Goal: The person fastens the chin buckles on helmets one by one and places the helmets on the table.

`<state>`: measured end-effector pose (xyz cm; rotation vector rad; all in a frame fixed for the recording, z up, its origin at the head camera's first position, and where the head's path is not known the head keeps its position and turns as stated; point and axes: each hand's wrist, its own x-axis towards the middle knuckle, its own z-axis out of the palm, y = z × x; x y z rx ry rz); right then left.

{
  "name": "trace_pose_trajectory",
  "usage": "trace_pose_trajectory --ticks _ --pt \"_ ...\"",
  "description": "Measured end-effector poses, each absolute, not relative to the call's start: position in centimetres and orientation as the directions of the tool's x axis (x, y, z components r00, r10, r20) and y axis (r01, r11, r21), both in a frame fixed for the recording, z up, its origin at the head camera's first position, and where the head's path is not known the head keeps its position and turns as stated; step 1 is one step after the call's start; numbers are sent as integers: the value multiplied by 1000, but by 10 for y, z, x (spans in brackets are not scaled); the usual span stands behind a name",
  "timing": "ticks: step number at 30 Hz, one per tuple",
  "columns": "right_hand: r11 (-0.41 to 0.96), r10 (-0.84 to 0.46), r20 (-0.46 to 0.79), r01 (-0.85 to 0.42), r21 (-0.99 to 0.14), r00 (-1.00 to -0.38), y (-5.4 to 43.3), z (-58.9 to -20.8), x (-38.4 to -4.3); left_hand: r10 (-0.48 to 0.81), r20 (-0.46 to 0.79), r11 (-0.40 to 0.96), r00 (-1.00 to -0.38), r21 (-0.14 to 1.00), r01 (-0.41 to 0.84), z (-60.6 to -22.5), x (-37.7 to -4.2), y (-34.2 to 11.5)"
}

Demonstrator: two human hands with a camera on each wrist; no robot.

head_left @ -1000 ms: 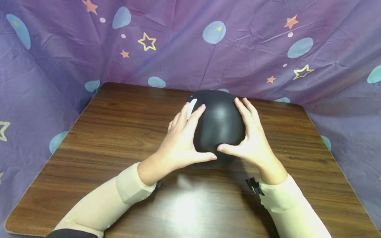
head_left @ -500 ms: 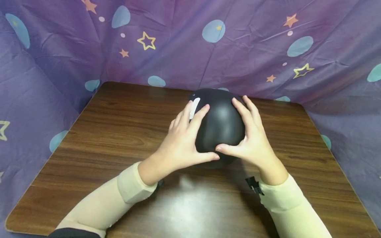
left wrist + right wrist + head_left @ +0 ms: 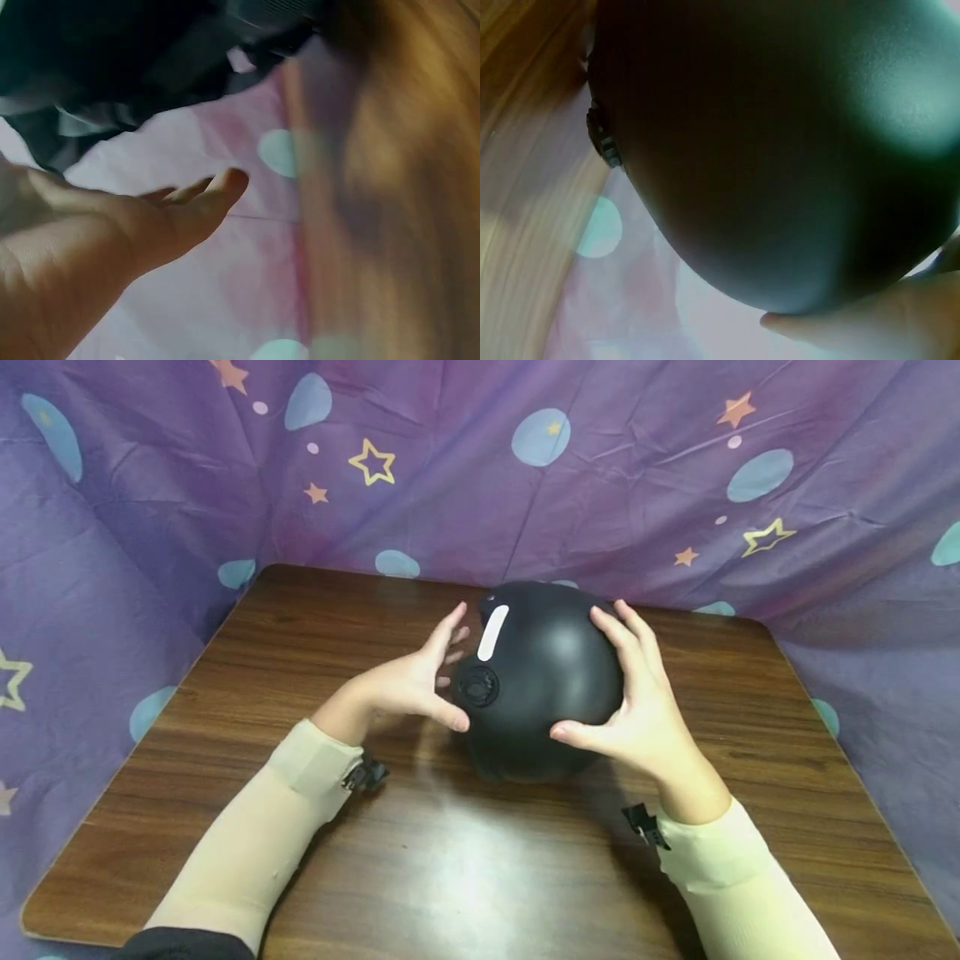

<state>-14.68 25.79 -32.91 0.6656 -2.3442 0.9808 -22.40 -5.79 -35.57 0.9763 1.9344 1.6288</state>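
A glossy black helmet [image 3: 555,668] stands on the wooden table, with a white strip [image 3: 492,633] and a round ridged pivot [image 3: 477,686] on its left side. My right hand [image 3: 637,710] holds the helmet's right side, thumb low in front and fingers spread over the top. In the right wrist view, the helmet [image 3: 765,150] fills most of the picture. My left hand [image 3: 412,681] is beside the pivot, fingers bent loosely and holding nothing. The left wrist view has this hand [image 3: 127,225] apart from the helmet's dark edge [image 3: 135,60].
The brown wooden table [image 3: 300,710] has rounded corners. A purple curtain [image 3: 450,510] with stars and blue ovals hangs behind it and along both sides. Small black devices are fixed at both cuffs.
My left hand has come off the helmet and moved left, turning palm inward, so the white strip and pivot show fully. The right hand stays in nearly the same place on the helmet.
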Motion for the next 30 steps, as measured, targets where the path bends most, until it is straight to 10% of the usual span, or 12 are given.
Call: trace_pose_trajectory --ticks 5,14,30 --pt "593 -247 621 -622 -511 -744 260 -330 -149 796 81 34 -600 984 177 -374 -231 -52" --pt "529 -257 632 -653 -542 -732 258 -335 -154 828 244 159 -505 762 628 -390 -240 -39" --pt "478 -254 647 -675 -562 -719 249 -348 -156 857 105 250 -505 771 586 -395 -237 -39"
